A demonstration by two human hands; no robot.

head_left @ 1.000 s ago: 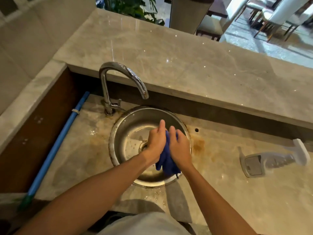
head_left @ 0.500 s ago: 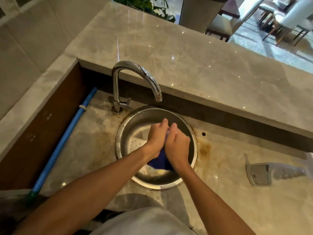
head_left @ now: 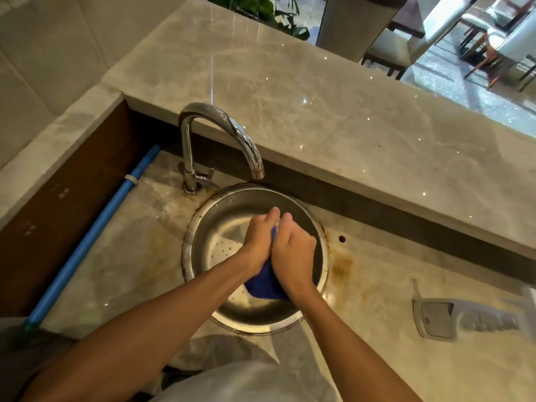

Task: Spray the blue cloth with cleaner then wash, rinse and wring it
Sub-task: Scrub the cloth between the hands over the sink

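Now both hands, left hand and right hand, grip the blue cloth above the sink, fingers curled; best to rub it firmly there.

A raised beige marble counter is seen spanning twelve to three o'clock; pale tiled wall at ten, white upholstered wooden-legged chairs and green foliage beyond.

Blue cloth mostly hidden between both hands; spray bottle blurred, cut by right edge.
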